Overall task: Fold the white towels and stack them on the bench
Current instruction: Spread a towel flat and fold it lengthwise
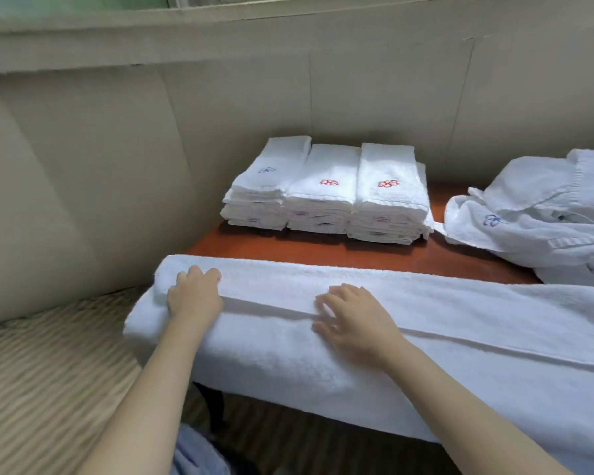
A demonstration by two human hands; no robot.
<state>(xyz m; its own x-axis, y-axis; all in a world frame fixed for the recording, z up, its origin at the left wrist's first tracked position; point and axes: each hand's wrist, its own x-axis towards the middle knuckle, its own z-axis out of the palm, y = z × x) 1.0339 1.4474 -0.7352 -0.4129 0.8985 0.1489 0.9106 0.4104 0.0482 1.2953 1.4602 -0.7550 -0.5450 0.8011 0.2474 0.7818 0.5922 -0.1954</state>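
Observation:
A long white towel (443,313) lies folded lengthwise across the front of the red-brown bench (323,246), its near side hanging over the edge. My left hand (193,293) rests on the towel's left end with fingers curled over the upper layer's edge. My right hand (352,315) lies flat with spread fingers on the fold line near the middle. Three stacks of folded white towels (326,193) with red and blue embroidery stand at the back of the bench.
A heap of unfolded white towels (542,214) lies at the bench's right. A beige padded wall (117,149) rises behind and to the left. Striped carpet (48,371) covers the floor at left, and a dark bench leg (215,409) shows below.

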